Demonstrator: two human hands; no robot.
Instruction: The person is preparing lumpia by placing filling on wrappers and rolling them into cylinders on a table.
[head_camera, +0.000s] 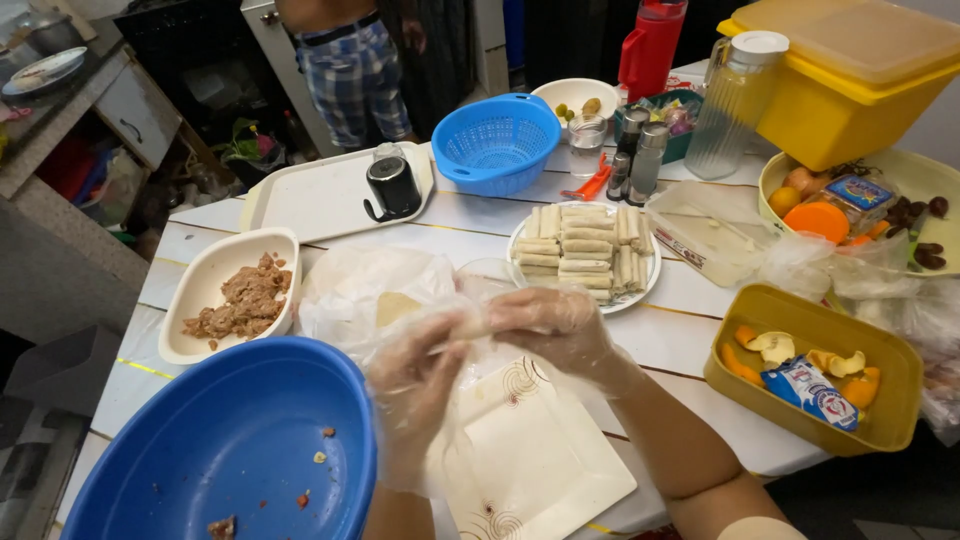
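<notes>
Both hands wear loose clear plastic gloves. My left hand (415, 385) and my right hand (552, 325) pinch the two ends of a thin pale roll (468, 325), held just above a square white plate (535, 455). Behind the hands lies a clear plastic bag with pale wrappers (375, 290). A round plate stacked with several finished rolls (583, 255) sits beyond my right hand. A white oval dish of brown minced filling (240, 300) lies to the left.
A big blue bowl (225, 450) sits at the near left. Blue colander (495, 140), white tray with a black cup (392, 186), yellow tub (815, 365), clear box (705, 235), jug, shakers and yellow lidded container (850, 75) crowd the table. A person in checked shorts (352, 75) stands behind.
</notes>
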